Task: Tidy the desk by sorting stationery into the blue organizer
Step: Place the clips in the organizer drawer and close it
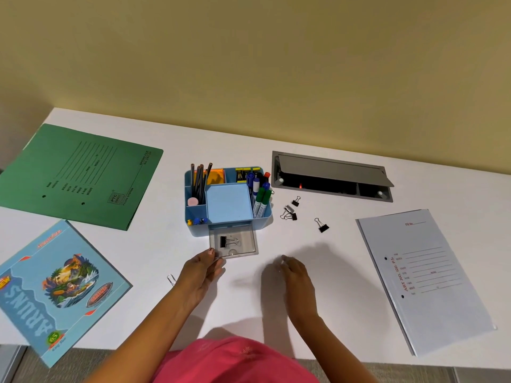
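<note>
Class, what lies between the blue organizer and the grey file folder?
Several loose black binder clips on the white desk, seen in the head view.

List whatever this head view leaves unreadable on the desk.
All in the head view:
1. The right hand: motion blur, so it is unclear whether its fingers hold anything.
2. The clear drawer: its near-left corner is hidden by the left hand gripping it.
3. The clip cluster right of the organizer: overlapping, count uncertain.
4. The desk hatch: interior too dark.
5. The blue notebook: cut off by the left edge.
</note>
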`<state>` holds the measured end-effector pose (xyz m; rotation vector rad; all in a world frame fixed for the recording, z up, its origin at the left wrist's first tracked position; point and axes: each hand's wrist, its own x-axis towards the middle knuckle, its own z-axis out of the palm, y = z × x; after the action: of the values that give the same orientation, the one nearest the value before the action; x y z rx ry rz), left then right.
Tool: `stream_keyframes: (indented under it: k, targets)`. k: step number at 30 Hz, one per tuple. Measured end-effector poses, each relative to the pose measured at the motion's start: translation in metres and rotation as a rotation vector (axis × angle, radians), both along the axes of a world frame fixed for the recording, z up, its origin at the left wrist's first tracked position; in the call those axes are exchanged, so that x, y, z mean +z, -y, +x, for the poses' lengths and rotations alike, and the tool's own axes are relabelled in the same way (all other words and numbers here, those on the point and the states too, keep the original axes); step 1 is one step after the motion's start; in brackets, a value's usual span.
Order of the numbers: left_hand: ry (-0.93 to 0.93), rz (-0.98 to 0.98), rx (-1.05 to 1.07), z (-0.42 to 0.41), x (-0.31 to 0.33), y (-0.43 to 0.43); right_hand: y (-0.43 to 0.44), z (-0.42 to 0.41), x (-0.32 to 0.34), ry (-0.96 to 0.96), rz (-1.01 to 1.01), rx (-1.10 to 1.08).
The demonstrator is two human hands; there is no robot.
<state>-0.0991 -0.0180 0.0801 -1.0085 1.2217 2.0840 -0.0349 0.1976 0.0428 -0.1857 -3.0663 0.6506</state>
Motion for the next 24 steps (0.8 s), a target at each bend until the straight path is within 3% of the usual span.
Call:
stream_keyframes:
  k: [6,12,15,19,24]
  targets:
    - [0.019,-0.012,-0.009,0.0,-0.001,0.001,-0.009,0.002,-0.013,0.098,0.019,0.049]
    - [0.021,-0.013,0.003,0.0,0.0,0.0,0.015,-0.028,0.017,-0.179,-0.163,-0.027]
    - [0.011,-0.018,0.009,0.0,-0.001,-0.001,0.037,-0.043,0.038,-0.333,-0.215,0.094]
    - [0.009,-0.023,0.016,-0.001,-0.001,-0.002,0.063,-0.059,0.039,-0.248,-0.133,0.216]
    - [0.033,-0.055,0.006,-0.001,0.0,-0.002,0.073,-0.066,0.019,-0.311,-0.132,0.353]
